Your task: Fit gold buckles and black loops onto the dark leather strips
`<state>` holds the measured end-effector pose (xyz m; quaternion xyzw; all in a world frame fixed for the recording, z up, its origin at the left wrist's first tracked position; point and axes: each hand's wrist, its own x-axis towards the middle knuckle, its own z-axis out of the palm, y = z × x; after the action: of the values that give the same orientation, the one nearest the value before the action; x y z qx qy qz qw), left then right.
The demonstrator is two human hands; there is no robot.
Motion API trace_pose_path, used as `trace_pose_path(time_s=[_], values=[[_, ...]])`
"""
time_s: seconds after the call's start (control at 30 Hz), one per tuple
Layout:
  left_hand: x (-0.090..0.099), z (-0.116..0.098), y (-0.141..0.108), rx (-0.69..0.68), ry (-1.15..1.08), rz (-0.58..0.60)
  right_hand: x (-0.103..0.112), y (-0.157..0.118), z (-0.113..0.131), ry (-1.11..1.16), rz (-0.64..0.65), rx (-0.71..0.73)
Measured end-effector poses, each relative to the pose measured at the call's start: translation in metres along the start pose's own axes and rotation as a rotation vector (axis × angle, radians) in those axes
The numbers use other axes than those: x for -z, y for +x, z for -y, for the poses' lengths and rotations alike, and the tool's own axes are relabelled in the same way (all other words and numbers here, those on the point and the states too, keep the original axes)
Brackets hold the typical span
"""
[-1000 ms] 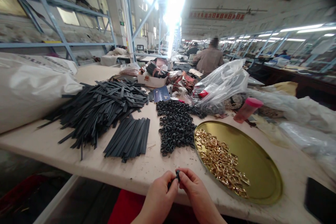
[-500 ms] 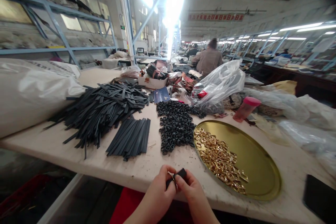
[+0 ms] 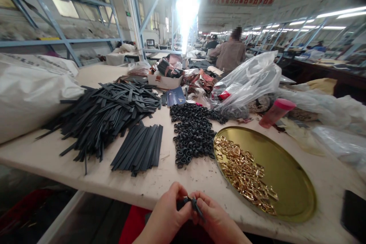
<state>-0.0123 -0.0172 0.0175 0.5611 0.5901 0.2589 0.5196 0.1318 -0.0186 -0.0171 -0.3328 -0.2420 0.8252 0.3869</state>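
Both hands are close together at the table's front edge, working on a short black strap (image 3: pixel 198 210). My left hand (image 3: pixel 170 209) pinches one part of it between thumb and fingers. At the other end, my right hand (image 3: pixel 213 213) is closed on the strap, its tail pointing down. A small gold glint shows between the fingertips, but its shape is mostly hidden. Beyond the hands lies a heap of small black loops (image 3: pixel 193 137). Gold rectangular rings (image 3: pixel 246 171) are piled on the left side of a round gold tray (image 3: pixel 297 183), to the right.
A neat row of black strips (image 3: pixel 140 148) lies left, before a big heap of strips (image 3: pixel 114 110). Behind are a white sack (image 3: pixel 31 95), a box (image 3: pixel 164 81), a clear plastic bag (image 3: pixel 248 80) and a pink-lidded jar (image 3: pixel 277 112). A dark flat object (image 3: pixel 354 213) is at right.
The strap has turned in my fingers, and its end now points down instead of up. My right hand has rotated around it. The camera view has shifted slightly.
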Motion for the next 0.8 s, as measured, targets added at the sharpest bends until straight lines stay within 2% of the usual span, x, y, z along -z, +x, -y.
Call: trace_pose_path(time_s=[0.2,0.33,0.43,0.57,0.63,0.67,0.8], values=[[0.003,0.003,0.004,0.001,0.102,-0.007,0.003,0.001,-0.001,0.086,0.083,-0.134],[0.005,-0.001,0.004,0.012,0.068,0.023,0.002,0.000,-0.001,0.078,0.044,-0.079],[0.006,-0.005,0.001,0.026,-0.081,0.048,0.001,0.000,0.007,-0.078,-0.097,0.056],[0.006,-0.006,-0.001,0.103,-0.333,0.146,0.005,0.003,0.012,-0.540,-0.421,0.321],[0.003,-0.006,-0.001,0.128,-0.407,0.178,0.006,0.001,0.010,-0.724,-0.506,0.412],[0.002,-0.006,-0.001,0.134,-0.420,0.178,0.007,-0.001,0.009,-0.804,-0.492,0.431],[-0.004,-0.008,-0.003,0.177,-0.422,0.191,0.007,-0.012,0.005,-1.050,-0.241,0.385]])
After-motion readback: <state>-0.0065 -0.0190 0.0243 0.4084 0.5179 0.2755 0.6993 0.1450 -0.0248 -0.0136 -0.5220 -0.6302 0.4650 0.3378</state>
